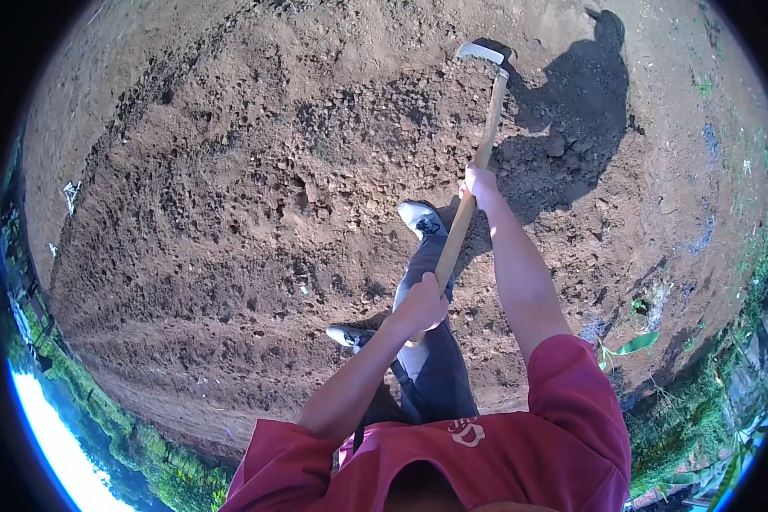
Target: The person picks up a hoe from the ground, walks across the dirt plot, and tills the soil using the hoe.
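Note:
A hoe with a long wooden handle runs up and to the right across the middle of the view. Its pale metal blade is at the top, against the brown soil. My left hand is wrapped round the lower part of the handle, near its end. Farther up, about the middle of the handle, my right hand is closed round the wood.
My two shoes, one ahead of the other, stand on the loose soil below the handle. A dark shadow falls right of the blade. Green plants grow at the right, with more vegetation along the lower edges.

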Motion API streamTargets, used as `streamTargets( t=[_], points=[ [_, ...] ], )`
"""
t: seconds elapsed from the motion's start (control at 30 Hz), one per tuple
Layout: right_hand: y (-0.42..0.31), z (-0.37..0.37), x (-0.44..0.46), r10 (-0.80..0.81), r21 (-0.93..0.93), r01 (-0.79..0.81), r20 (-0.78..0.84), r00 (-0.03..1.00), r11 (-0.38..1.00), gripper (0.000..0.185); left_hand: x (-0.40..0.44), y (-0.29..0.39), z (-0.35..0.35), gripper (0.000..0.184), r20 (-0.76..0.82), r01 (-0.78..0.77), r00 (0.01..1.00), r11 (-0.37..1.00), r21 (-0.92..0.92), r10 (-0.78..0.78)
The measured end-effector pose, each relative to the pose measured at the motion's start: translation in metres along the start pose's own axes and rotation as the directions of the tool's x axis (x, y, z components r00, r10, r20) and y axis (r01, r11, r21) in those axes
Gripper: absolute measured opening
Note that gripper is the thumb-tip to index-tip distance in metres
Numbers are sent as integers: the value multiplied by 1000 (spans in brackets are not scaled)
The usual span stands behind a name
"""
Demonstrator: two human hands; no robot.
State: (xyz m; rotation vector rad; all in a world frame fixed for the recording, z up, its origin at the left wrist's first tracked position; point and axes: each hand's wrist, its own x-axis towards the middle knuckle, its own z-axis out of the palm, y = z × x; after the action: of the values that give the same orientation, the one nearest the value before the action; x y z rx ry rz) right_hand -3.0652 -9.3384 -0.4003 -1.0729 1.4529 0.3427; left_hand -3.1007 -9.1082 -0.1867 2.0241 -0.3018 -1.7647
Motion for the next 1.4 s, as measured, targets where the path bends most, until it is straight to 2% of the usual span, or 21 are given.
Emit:
streamTargets(
  t=[0.07, 0.17, 0.23, 0.27, 0.4, 0.53, 0.63, 0.77, 0.9, 0.97, 1.07, 1.2, 1.27, 1.33, 1.4],
  points=[
    [4, 5, -12, 26, -56, -27, -9, 1000, 998, 38, -10, -5, 11, 35, -5, -2, 1000, 999, -42, 1],
    [25, -9, -35, -29, 38, 27, 39, 999, 999, 37, -31, -13, 42, 36, -16, -24, 1000, 992, -125, 22],
    [36, -15, -55, -27, -12, 28, 57, 998, 1000, 37, -56, -18, 64, 37, -47, -90, 995, 985, -149, 84],
    [45, -17, -71, -21, -36, 24, 67, 998, 999, 38, -70, -23, 72, 37, -46, -70, 997, 989, -132, 65],
    [79, 5, -140, 76, 162, -98, 135, 988, 982, 31, -137, -58, 70, 36, -75, -38, 997, 995, -93, 31],
    [132, 27, -196, 23, 293, -73, 173, 985, 953, 36, -210, -99, 77, 36, -99, -25, 995, 996, -83, 17],
    [163, 41, -235, -11, 331, -64, 218, 976, 942, 34, -251, -125, 83, 34, -119, -36, 992, 999, 16, 38],
    [189, 60, -259, -39, 470, -60, 199, 979, 880, 34, -287, -150, 80, 33, -128, -3, 992, 998, 68, 12],
    [177, 60, -286, -115, 517, -20, 228, 967, 855, 33, -312, -162, 71, 33, -160, -41, 986, 995, 86, 54],
    [167, 57, -297, -185, 517, 50, 212, 960, 854, 37, -314, -169, 70, 33, -184, -78, 978, 991, 108, 97],
    [145, 51, -291, -226, 536, 100, 174, 958, 838, 41, -311, -150, 59, 32, -170, -54, 983, 990, 134, 77],
    [101, 38, -258, -224, 504, 140, 109, 968, 852, 40, -276, -112, 43, 32, -194, -41, 979, 993, 112, 62],
    [79, 32, -242, -242, 535, 129, 147, 959, 835, 38, -251, -98, 33, 33, -212, -77, 973, 994, 76, 91],
    [57, 29, -214, -187, 478, 99, 140, 972, 873, 36, -224, -79, 20, 34, -193, -54, 979, 997, 50, 62],
    [42, 29, -180, -209, 482, 116, 143, 967, 868, 37, -196, -58, 5, 34, -178, -47, 983, 999, 16, 49]
  ],
)
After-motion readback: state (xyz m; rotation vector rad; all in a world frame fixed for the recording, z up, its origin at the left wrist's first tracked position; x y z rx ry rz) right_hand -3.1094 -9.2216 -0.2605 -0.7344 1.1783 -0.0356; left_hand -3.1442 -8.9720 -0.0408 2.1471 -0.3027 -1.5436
